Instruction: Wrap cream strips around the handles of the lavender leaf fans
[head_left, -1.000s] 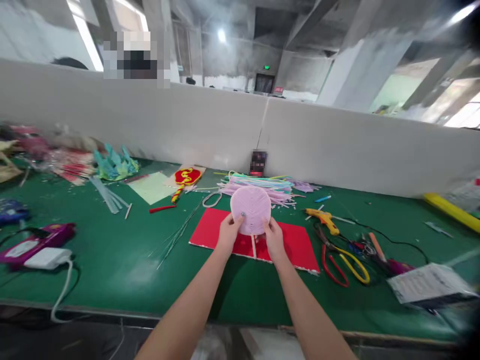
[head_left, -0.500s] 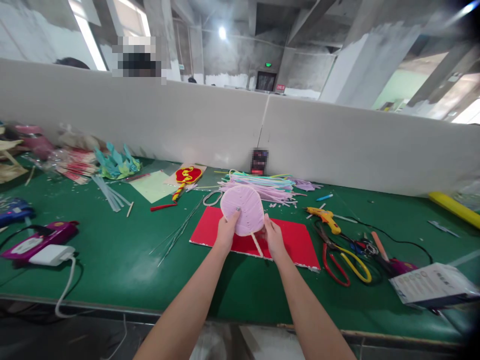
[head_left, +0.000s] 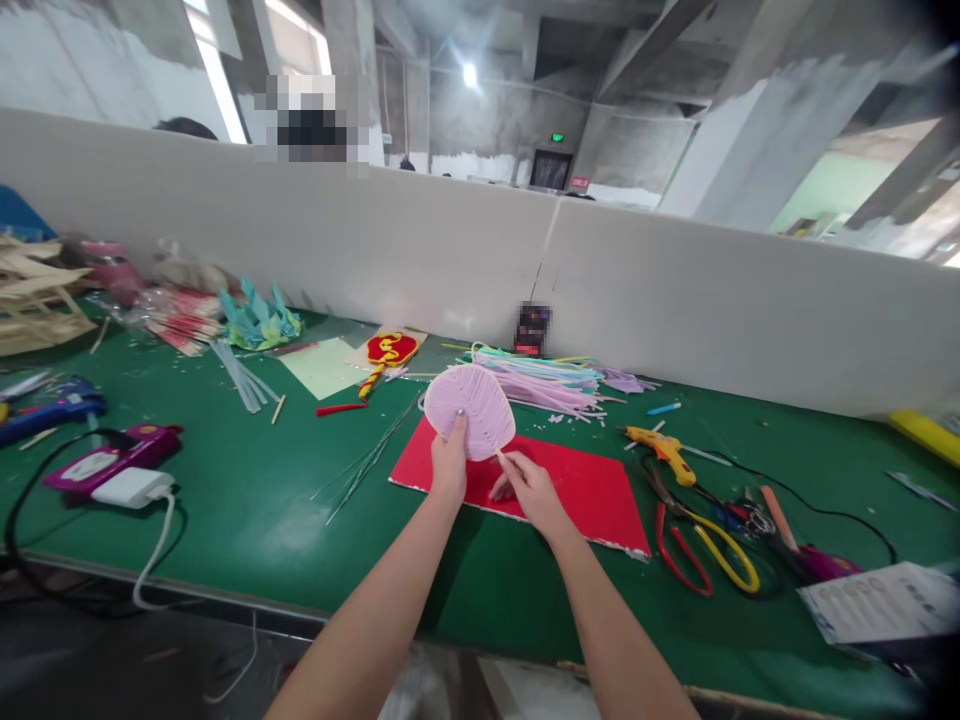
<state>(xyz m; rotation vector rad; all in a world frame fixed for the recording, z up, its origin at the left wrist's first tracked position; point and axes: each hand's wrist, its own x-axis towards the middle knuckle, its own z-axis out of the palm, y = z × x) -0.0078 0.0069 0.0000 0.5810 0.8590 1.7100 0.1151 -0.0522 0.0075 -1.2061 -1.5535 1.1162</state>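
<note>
A round lilac fan [head_left: 474,410] with a ribbed face and a pale rim is held up above a red board [head_left: 592,480]. My left hand [head_left: 450,462] is closed on its lower left edge, thumb pressed flat on the face. At the lower right rim, where the handle joins, my right hand [head_left: 534,492] pinches with thumb and forefinger. Its fingers hide most of the handle. Behind the fan lies a bundle of lilac and mint pipe cleaners [head_left: 551,385]. A finished-looking red and yellow fan [head_left: 391,348] rests at the back left.
Scissors or pliers with red and yellow handles [head_left: 705,545] and a yellow glue gun [head_left: 664,452] lie to the right. Thin wires [head_left: 367,465] are left of the board. A purple power strip [head_left: 112,462] with a white charger sits far left. A white partition [head_left: 420,240] rises behind.
My right hand has moved from the fan's right edge to the base of its handle. The fan has turned and tilted, and shifted slightly left. The camera view has swung a little left.
</note>
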